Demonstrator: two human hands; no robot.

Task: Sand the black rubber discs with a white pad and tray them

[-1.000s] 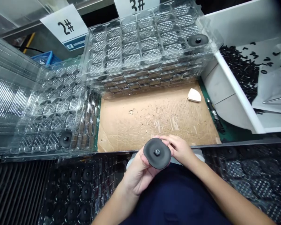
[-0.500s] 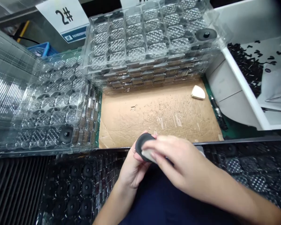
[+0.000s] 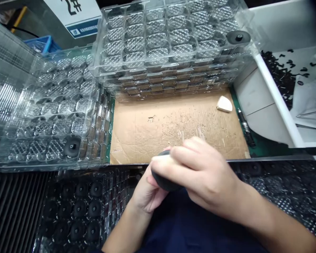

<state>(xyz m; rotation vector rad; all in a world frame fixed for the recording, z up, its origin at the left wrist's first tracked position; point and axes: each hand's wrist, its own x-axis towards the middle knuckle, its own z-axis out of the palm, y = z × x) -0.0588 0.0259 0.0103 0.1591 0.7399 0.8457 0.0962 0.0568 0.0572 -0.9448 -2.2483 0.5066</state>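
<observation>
Black round rubber disc (image 3: 163, 183) tilted near edge-on, flat face turned into the palms; right hand (image 3: 205, 175) closed over it, left hand (image 3: 144, 191) gripping from below. Held just before the tan cardboard sheet (image 3: 152, 137); stacked clear plastic trays (image 3: 168, 66) beyond.

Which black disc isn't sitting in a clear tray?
The black disc between the left hand and right hand; the other discs sit in trays.
</observation>
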